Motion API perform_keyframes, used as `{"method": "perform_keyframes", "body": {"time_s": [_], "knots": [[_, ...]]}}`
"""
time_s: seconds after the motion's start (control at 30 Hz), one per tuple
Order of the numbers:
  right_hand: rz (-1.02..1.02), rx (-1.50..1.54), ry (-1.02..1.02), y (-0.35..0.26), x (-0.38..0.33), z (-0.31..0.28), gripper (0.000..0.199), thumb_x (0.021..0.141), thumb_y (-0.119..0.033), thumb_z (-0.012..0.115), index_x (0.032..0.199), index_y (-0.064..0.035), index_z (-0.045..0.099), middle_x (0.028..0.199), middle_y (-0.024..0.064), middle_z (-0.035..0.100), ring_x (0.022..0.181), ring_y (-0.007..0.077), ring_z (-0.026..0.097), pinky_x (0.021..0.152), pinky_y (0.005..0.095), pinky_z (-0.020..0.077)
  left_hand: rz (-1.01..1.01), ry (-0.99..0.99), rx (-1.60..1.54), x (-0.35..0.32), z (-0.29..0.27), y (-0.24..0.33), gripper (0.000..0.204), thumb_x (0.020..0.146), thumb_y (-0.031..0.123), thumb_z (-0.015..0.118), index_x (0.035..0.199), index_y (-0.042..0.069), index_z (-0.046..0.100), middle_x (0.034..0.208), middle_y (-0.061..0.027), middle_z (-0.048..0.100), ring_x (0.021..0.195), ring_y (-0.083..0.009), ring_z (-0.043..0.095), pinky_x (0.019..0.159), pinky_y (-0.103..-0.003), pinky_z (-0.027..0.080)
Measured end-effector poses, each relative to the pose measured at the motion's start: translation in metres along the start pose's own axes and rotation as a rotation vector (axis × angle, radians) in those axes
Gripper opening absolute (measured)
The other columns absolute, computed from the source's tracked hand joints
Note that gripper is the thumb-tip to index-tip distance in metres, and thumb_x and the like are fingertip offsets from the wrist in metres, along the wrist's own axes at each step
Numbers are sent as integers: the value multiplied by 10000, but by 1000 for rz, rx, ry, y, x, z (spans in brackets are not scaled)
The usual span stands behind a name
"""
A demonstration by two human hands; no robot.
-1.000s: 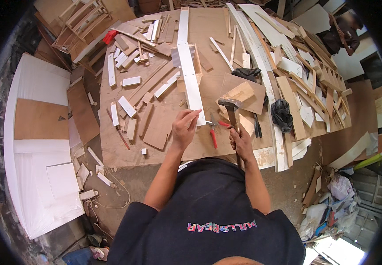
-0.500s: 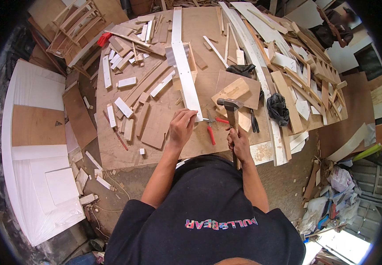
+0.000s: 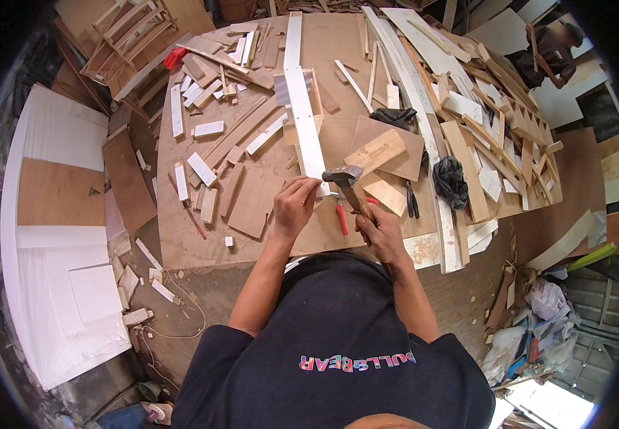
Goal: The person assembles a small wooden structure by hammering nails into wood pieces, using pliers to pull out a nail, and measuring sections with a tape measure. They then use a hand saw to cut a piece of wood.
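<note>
A long white board (image 3: pixel 308 139) runs away from me across the worktable, over a small wooden frame. My left hand (image 3: pixel 295 207) is at its near end, fingertips pinched together at the edge; whatever they hold is too small to make out. In my right hand (image 3: pixel 382 234) is a hammer (image 3: pixel 356 194), gripped by its wooden handle. The dark hammer head is just right of my left fingertips, close to the board's end. Red-handled pliers (image 3: pixel 342 220) lie on the table beneath, partly hidden by the hammer and right hand.
Wood offcuts (image 3: pixel 201 170) lie scattered over the table's left half. Long planks (image 3: pixel 424 121) and a black plastic bag (image 3: pixel 451 180) are on the right. Dark-handled pliers (image 3: pixel 412 200) lie nearby. A person (image 3: pixel 549 53) is at the far right. A white panel (image 3: pixel 59 286) stands left.
The hammer has swung left, its head now beside my left fingertips and its handle tilted. My right hand has moved slightly with it; my left hand keeps its place on the board.
</note>
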State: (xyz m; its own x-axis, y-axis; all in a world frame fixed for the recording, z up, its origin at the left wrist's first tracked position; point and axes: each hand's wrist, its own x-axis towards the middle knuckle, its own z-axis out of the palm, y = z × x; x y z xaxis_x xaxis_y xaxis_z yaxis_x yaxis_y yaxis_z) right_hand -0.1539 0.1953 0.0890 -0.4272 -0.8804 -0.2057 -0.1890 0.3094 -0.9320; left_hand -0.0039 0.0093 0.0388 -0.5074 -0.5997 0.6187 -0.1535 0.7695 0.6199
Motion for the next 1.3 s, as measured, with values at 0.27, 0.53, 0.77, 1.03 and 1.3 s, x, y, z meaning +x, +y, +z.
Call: {"method": "perform_keyframes", "body": {"time_s": [0.27,0.53,0.77,1.03,1.3], "knots": [[-193,-325,17,-33,5,2,613,966,-136,635,1543,-138,428,1154,300,670,1079,482,643,881,486,518,-33,30,2,-2,3,-3,120,827,4,767,941,40,767,953,-122,761,911,-285,731,801,-377,586],[-385,-380,59,-54,0,0,672,960,-107,634,1580,-177,383,1117,295,667,1024,474,649,854,495,510,-198,85,-101,-20,15,-16,374,817,57,822,1080,46,556,939,-94,784,879,-251,764,786,-347,583],[-383,-322,95,-41,-2,9,697,945,-94,633,1587,-181,375,947,256,665,871,454,645,782,496,491,-244,131,-158,-23,21,-12,397,809,78,846,1053,53,534,919,-100,784,882,-226,771,783,-343,586],[-332,-356,54,-36,-3,13,683,968,-126,618,1596,-188,355,895,252,651,848,452,632,770,473,494,-249,133,-101,-29,18,-18,369,819,62,836,1021,52,528,915,-102,785,884,-221,776,771,-332,589],[-341,-380,47,-28,-4,16,682,971,-133,630,1593,-204,361,1003,279,663,905,469,640,788,485,496,-322,107,-164,-28,16,-16,332,830,40,817,1005,42,536,927,-130,782,900,-231,778,790,-324,591]]}}
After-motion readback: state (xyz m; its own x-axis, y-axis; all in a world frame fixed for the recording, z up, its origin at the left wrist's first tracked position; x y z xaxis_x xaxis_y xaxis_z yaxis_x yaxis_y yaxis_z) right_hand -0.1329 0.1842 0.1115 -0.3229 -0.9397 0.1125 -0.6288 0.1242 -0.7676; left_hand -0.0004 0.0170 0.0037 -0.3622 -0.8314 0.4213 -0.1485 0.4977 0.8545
